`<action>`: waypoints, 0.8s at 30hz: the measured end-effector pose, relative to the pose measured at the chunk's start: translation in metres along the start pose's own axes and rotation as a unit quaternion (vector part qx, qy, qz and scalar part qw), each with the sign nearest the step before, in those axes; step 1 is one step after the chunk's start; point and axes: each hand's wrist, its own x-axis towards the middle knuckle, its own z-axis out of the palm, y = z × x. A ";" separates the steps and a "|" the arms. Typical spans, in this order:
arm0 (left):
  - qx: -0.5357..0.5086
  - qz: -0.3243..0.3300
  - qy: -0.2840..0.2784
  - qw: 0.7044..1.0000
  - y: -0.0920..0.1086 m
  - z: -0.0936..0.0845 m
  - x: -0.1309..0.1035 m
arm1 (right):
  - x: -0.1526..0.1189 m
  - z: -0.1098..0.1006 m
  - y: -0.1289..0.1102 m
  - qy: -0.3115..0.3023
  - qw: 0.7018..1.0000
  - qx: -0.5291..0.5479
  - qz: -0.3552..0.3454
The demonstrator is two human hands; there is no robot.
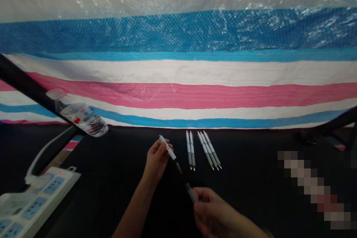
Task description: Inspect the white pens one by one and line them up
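- Evidently a pen (pixel 170 151) is in two pieces, held over the middle of the worktop (pixel 251 178); the step in hand looks to be work at its joint, though whether the pieces are being parted or joined I cannot tell.
- The fingers of the left hand (pixel 158 156) pinch the white barrel (pixel 171 154), thumb on top, nearer the worktop's far edge.
- The fingers of the right hand (pixel 213 212) grip the grey grip section (pixel 190 193) by its near end, closer to the body.
- Between the hands, a thin refill (pixel 179 167) sticks out of the barrel; its end appears apart from the grip section, though the dark background makes the gap hard to read.
- The barrel's long axis runs slantwise: clicker end towards the far left corner, refill end towards the near edge and slightly right.
- The grip section lies on much the same slant, a little steeper, its free end facing the refill.
- As I judge it, the next move calls for both hands steady and the two axes kept in line, so that the thin refill does not bend or catch.
- Near the far edge, right of the left hand, two pens (pixel 190 150) lie beside three pens (pixel 209 150), clickers to the far edge, tips towards the near one.
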 end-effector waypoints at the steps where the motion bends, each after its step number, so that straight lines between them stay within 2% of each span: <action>1: -0.003 0.001 0.004 1.000 0.000 -0.001 0.001 | 0.000 -0.001 0.001 0.004 1.000 -0.001 0.001; 5: 0.005 -0.003 0.005 1.000 -0.002 -0.001 0.001 | 0.001 -0.003 0.003 0.007 1.000 -0.001 -0.002; 9: 0.018 -0.017 -0.022 0.999 -0.003 0.001 -0.003 | -0.001 -0.001 0.000 -0.003 1.000 -0.004 0.000; 12: 0.031 -0.029 -0.064 0.997 -0.005 0.003 -0.008 | -0.003 0.003 -0.003 0.009 1.000 -0.007 0.001; 17: 0.120 -0.081 -0.190 0.971 -0.011 0.005 -0.015 | -0.003 0.004 -0.005 0.031 0.999 -0.009 -0.007; 19: 0.142 -0.085 -0.207 0.964 -0.011 0.005 -0.017 | -0.002 0.004 -0.005 0.031 0.999 -0.008 -0.012; 24: 0.148 -0.075 -0.209 0.964 -0.008 0.005 -0.019 | -0.003 0.005 -0.008 0.034 0.999 0.002 -0.015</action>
